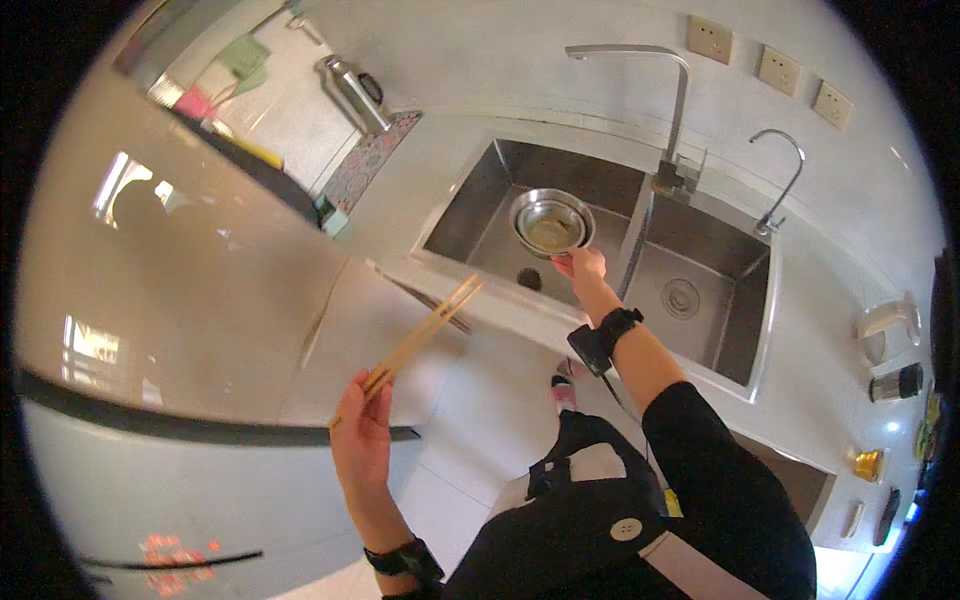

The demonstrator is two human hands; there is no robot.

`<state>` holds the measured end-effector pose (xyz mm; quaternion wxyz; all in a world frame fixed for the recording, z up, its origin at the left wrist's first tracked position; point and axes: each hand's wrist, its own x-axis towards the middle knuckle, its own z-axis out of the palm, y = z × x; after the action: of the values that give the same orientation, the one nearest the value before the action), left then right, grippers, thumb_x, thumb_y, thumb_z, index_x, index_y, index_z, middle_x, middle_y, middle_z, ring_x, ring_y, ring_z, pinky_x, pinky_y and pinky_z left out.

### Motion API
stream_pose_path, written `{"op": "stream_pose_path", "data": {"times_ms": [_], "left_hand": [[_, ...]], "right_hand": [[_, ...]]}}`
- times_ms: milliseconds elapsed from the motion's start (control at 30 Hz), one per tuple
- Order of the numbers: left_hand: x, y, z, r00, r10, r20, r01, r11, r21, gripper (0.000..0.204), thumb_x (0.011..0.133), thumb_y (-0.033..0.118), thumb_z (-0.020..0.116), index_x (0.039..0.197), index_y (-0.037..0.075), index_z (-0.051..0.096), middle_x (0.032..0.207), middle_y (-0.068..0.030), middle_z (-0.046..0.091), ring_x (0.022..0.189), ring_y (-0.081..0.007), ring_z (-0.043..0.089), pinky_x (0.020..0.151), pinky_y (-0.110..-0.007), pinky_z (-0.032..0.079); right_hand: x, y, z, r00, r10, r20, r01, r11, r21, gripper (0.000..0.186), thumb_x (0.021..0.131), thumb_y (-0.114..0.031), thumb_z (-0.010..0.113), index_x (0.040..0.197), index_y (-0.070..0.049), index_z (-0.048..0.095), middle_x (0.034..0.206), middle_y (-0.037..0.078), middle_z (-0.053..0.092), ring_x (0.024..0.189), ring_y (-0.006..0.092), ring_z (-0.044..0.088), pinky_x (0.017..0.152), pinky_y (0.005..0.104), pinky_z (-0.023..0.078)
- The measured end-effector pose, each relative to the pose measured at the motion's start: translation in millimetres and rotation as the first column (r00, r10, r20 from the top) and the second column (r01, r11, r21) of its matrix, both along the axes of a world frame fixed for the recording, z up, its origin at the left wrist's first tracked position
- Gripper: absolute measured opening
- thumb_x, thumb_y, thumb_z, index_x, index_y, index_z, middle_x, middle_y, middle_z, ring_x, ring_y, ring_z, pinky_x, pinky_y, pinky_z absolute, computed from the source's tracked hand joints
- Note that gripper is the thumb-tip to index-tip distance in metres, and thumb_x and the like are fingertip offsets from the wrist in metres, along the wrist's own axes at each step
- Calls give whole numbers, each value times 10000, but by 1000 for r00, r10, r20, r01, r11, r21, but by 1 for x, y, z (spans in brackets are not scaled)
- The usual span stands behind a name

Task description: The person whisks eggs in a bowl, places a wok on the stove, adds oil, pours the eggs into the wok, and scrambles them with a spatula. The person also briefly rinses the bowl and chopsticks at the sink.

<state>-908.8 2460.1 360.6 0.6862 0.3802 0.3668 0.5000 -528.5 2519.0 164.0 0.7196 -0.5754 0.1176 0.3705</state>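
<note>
This is a home kitchen. A steel double sink (pixel 600 250) is set into a pale countertop (pixel 420 200), with a tall square tap (pixel 672 90) behind the divider and a thinner curved tap (pixel 785 170) beside it. Three wall sockets (pixel 770 68) sit in the light wall above. A metal bowl (pixel 550 222) rests in the left basin, and a steel kettle (pixel 352 92) stands on a patterned mat (pixel 370 158) further along the counter. Small jars and containers (pixel 893 382) line the counter to the right of the sink. The floor is pale tile (pixel 480 400), and glossy white cabinet fronts (pixel 200 330) run along the left.
</note>
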Motion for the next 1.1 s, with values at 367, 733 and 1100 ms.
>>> {"op": "stream_pose_path", "data": {"times_ms": [367, 733, 1100], "left_hand": [[109, 170, -15, 978, -180, -105, 163, 974, -157, 316, 945, 118, 523, 1148, -124, 537, 1174, -205, 574, 1095, -268, 578, 962, -290, 489], [292, 246, -60, 823, -467, -324, 498, 867, 16, 270, 915, 151, 596, 1039, -86, 628, 1064, -176, 632, 977, -241, 635, 892, -310, 536], [397, 258, -89, 703, -612, -362, 689, 712, 135, 247, 919, 124, 588, 1047, -83, 630, 1048, -146, 641, 919, -184, 637, 836, -285, 552]], "right_hand": [[91, 66, -182, 958, -51, -282, -23, 967, -253, 259, 939, -270, 504, 1030, -41, 582, 910, 78, 664, 721, 138, 612, 626, 260, 496], [119, 40, -31, 898, 44, 437, 87, 958, -275, 307, 910, -179, 568, 1180, -36, 544, 1117, 113, 601, 894, 284, 631, 816, 363, 497], [297, -60, 33, 672, 88, 736, 623, 470, -625, 291, 913, -324, 513, 1081, -152, 678, 968, 144, 679, 909, 363, 634, 782, 451, 509]]}}
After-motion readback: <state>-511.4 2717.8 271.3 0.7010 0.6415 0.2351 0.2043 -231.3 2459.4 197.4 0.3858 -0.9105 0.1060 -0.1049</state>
